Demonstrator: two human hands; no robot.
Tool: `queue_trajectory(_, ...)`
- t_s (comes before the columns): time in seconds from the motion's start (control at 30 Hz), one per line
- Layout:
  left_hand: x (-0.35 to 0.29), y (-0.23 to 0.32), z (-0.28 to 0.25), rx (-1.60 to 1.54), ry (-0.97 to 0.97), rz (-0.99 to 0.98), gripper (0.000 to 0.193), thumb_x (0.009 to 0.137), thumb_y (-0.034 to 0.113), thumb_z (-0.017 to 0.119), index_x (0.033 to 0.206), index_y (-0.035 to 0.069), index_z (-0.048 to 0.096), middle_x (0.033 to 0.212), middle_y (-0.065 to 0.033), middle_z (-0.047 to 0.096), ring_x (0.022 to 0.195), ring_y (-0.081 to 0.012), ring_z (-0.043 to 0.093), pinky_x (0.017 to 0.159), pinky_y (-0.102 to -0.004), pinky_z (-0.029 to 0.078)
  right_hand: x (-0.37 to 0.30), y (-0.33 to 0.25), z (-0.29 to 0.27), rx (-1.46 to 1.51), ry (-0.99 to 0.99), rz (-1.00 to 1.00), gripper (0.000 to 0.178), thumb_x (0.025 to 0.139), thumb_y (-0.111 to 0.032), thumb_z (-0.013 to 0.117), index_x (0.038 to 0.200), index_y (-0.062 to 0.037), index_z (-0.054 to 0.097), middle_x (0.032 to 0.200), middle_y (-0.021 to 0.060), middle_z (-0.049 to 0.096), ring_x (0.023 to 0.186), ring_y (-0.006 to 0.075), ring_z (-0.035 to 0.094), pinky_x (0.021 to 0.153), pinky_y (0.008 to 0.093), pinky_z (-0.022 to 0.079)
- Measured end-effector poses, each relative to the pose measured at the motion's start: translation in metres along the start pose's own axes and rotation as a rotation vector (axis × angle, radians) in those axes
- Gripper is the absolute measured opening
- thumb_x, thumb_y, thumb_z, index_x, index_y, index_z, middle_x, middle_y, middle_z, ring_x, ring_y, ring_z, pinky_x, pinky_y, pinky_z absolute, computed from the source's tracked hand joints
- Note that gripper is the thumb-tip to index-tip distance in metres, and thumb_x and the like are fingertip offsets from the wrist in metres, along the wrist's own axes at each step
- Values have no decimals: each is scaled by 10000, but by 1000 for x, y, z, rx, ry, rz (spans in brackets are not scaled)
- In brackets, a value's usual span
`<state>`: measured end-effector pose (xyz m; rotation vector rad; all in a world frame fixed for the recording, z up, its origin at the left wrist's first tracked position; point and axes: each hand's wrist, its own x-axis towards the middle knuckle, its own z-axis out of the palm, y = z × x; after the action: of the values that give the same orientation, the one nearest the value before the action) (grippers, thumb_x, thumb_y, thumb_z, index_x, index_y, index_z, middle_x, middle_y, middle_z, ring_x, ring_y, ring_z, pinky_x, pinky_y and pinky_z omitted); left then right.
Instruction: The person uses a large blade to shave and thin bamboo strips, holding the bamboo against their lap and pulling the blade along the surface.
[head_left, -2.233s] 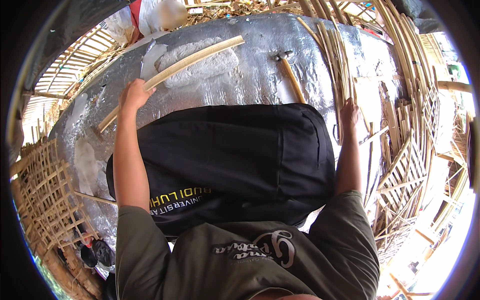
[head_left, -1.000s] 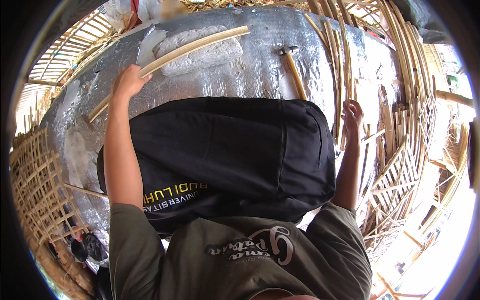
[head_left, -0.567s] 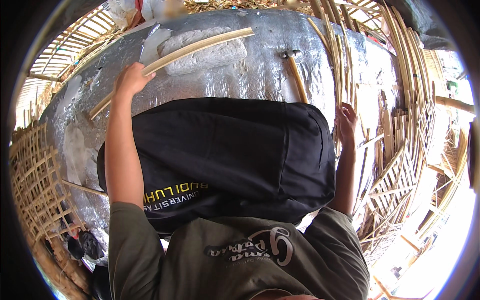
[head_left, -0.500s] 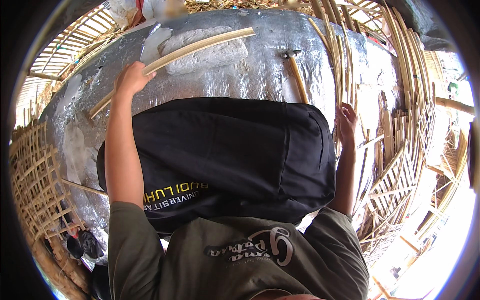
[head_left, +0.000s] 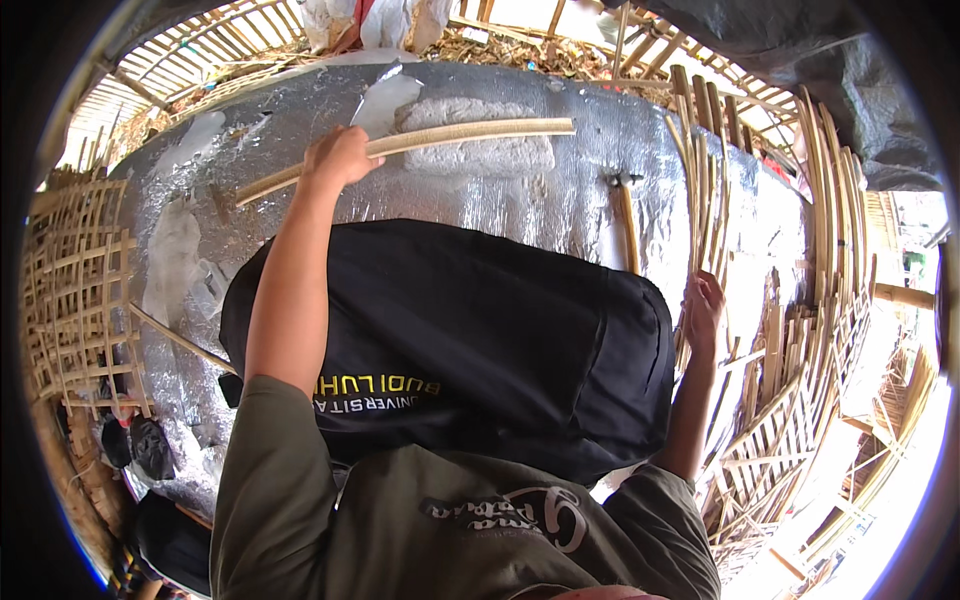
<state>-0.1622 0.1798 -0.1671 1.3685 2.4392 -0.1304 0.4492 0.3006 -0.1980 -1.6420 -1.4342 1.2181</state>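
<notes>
My left hand [head_left: 341, 158] is closed around a long pale bamboo strip [head_left: 470, 131], which slants from the left across a rough grey stone slab [head_left: 478, 155]. My right hand [head_left: 704, 303] has its fingers curled at the lower part of several thin upright bamboo strips [head_left: 704, 200]. Between my arms, a black cloth item [head_left: 480, 330] with yellow and white lettering covers my lap. Beyond it lies a hammer [head_left: 628, 220] with a wooden handle, its lower end hidden behind the black cloth.
A silvery foil-like sheet [head_left: 300, 110] covers the surface ahead. Woven bamboo lattice [head_left: 75, 290] stands at the left. More split bamboo [head_left: 840, 230] and lattice pieces [head_left: 770, 430] crowd the right. Dry scraps [head_left: 530, 52] lie at the far edge, and a dark sheet hangs upper right.
The whole view has shifted, so the stone, hammer and cloth appear farther right and lower. Both hands keep nearly the same places beside the bamboo; the long strip still crosses the stone.
</notes>
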Motion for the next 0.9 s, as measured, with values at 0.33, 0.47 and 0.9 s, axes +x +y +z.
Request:
queue_trajectory(0.33, 14, -13, 11, -19, -20, 50, 417, 837, 452, 732, 977, 60, 734, 1017, -182, 714, 974, -379, 682, 861, -485, 523, -39, -182, 65, 593, -490, 47, 239, 975, -197, 585, 1174, -85, 515, 1002, 53, 586, 905, 150, 581, 726, 306, 495)
queue_trajectory(0.47, 20, -23, 21, -23, -20, 88, 408, 837, 441, 732, 974, 57, 735, 993, -197, 712, 959, -377, 684, 852, -483, 520, -92, -204, 117, 622, -632, 94, 169, 956, -173, 608, 1071, -94, 513, 961, 74, 585, 844, 152, 550, 696, 285, 465)
queue_trajectory(0.9, 36, -49, 31, -15, -62, 102, 447, 827, 439, 748, 1027, 39, 726, 1030, -202, 712, 971, -373, 684, 850, -472, 518, -174, -151, 189, 154, -746, 134, 227, 961, -251, 670, 1035, -64, 566, 836, -2, 610, 749, 73, 563, 555, 246, 451)
